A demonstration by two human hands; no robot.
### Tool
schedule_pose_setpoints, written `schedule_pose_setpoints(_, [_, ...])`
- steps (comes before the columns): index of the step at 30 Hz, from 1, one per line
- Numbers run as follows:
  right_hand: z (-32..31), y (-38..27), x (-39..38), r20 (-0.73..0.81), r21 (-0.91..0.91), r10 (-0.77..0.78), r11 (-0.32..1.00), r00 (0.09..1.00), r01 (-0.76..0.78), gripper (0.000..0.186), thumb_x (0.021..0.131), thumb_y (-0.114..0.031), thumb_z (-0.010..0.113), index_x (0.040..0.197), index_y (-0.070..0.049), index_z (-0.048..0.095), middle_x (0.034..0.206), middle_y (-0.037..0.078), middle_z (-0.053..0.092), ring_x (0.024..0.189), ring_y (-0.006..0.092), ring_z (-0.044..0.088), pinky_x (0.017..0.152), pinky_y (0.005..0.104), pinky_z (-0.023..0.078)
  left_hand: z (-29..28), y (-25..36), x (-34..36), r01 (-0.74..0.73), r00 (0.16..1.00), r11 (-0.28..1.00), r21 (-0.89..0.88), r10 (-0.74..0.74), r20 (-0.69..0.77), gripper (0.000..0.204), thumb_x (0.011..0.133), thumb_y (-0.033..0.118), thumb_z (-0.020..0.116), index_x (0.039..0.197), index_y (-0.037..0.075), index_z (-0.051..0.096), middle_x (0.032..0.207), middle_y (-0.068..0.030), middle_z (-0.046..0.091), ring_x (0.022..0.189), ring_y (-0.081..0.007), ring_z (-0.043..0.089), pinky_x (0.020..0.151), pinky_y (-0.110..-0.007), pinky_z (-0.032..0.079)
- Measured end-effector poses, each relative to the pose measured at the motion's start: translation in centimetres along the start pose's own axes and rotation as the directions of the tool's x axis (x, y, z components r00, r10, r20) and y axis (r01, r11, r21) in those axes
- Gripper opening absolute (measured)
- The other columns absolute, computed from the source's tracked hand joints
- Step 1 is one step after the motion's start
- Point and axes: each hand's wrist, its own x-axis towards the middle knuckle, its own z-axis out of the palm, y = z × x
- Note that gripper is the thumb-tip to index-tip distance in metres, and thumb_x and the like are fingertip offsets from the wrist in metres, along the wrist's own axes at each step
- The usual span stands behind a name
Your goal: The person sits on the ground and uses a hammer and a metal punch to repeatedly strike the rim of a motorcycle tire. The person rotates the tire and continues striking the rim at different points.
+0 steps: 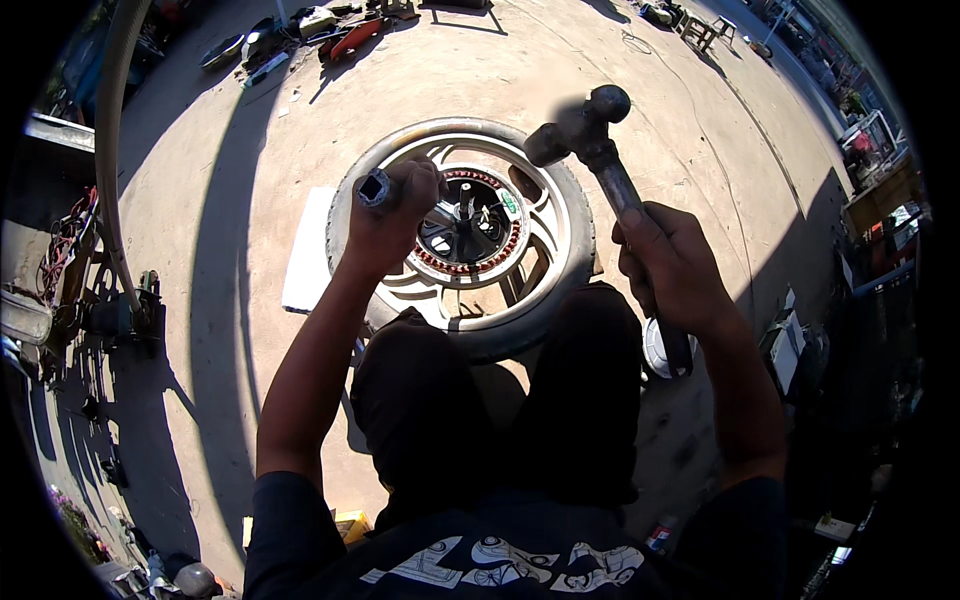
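In front of my knees lies a wheel (572, 215) with a dark tyre, a pale spoked rim and an open hub. A ring of copper windings (516, 245) lines the hub, and an axle (465, 200) stands up at its middle. My left hand (395, 220), closed over the wheel's left side, grips a metal socket wrench (371, 191); its hollow end faces up and its lower part runs toward the hub. To the right, my right hand (672, 262) holds a ball-peen hammer (618, 182) by the handle, its head raised above the tyre's right edge and slightly blurred.
A white sheet (308, 250) lies left of the wheel. Beside my right knee sits a round pale part (656, 350). Machinery and wires (125, 305) stand at the left, assorted parts (350, 40) at the back. A dark hose or pole (112, 130) curves down the left side.
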Motion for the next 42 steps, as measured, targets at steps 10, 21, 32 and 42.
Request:
schedule_pose_setpoints(10, [-6.4, 4.4, 2.8, -0.135, 0.538, 0.100, 0.843, 0.986, -0.012, 0.042, 0.101, -0.044, 0.051, 0.092, -0.003, 0.054, 0.060, 0.001, 0.048, 0.042, 0.0078, 0.045, 0.038, 0.0248, 0.040, 9.0, -3.3, 15.1, 0.166, 0.986, 0.971, 0.170, -0.168, -0.002, 0.047, 0.102, 0.033, 0.056, 0.063, 0.007, 0.057, 0.056, 0.0015, 0.044, 0.056, -0.0104, 0.047, 0.067, -0.032, 0.049])
schedule_pose_setpoints(21, [-9.7, 9.5, 8.8, -0.084, 0.575, 0.133, 0.816, 0.988, -0.060, 0.040, 0.102, -0.041, 0.050, 0.093, -0.002, 0.053, 0.061, 0.001, 0.047, 0.042, 0.0084, 0.045, 0.039, 0.0251, 0.041, 11.4, -15.6, 21.6, 0.522, 0.851, 0.829, 0.201, -0.520, -0.070, 0.046, 0.094, 0.040, 0.067, 0.063, 0.009, 0.054, 0.057, 0.0005, 0.052, 0.053, -0.0097, 0.048, 0.055, -0.029, 0.040])
schedule_pose_setpoints(32, [-12.0, 7.9, 15.0, -0.127, 0.472, 0.113, 0.881, 0.985, -0.040, 0.039, 0.101, -0.039, 0.053, 0.093, -0.001, 0.054, 0.061, 0.001, 0.049, 0.043, 0.0081, 0.046, 0.038, 0.0252, 0.041, 10.9, -19.0, 22.5, 0.633, 0.739, 0.689, 0.354, -0.674, -0.008, 0.047, 0.098, 0.041, 0.061, 0.064, 0.012, 0.048, 0.055, 0.0040, 0.043, 0.050, -0.0083, 0.038, 0.047, -0.032, 0.031])
schedule_pose_setpoints(42, [-11.8, -0.6, 21.3, 0.056, 0.132, 0.142, 0.980, 0.988, -0.148, 0.034, 0.099, -0.036, 0.053, 0.092, -0.002, 0.055, 0.062, -0.003, 0.050, 0.044, 0.0044, 0.043, 0.039, 0.0216, 0.038, 9.3, -17.9, 21.1, 0.573, 0.781, 0.707, 0.415, -0.624, -0.015, 0.043, 0.098, 0.040, 0.061, 0.066, 0.012, 0.051, 0.057, 0.0047, 0.043, 0.050, -0.0069, 0.036, 0.047, -0.029, 0.029])
